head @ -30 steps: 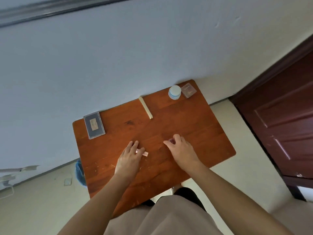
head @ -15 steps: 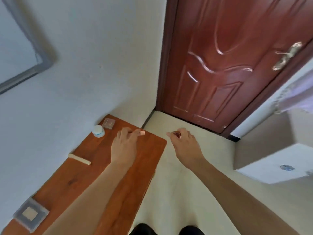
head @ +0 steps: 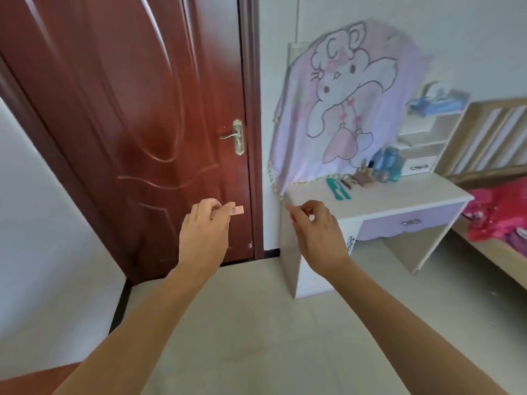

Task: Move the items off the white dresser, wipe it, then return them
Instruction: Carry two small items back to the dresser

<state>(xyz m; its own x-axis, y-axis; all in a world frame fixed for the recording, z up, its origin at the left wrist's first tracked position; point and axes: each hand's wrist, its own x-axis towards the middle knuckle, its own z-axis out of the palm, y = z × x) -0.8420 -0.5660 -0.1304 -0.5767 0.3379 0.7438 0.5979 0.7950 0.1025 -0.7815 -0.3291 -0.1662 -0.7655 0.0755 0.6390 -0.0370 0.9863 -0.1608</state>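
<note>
My left hand [head: 204,232] pinches a small pink piece [head: 238,210] between thumb and fingers, its end poking out to the right. My right hand [head: 319,238] is curled with the fingertips drawn narrow together. Whether they hold anything I cannot tell, since the hand's back hides it. Just beyond my right hand stands the white dresser [head: 399,199], its near corner behind my fingertips. I judge this to be the returning step, so next I must reach over that corner and set each bit down on bare top. Farther along it lie a teal comb [head: 338,189] and some blurred blue bottles [head: 386,163]. Behind them hangs a cartoon cloth [head: 342,109]. Beyond my left hand is the red door [head: 128,109]. The dresser's far shelves smear out.
</note>
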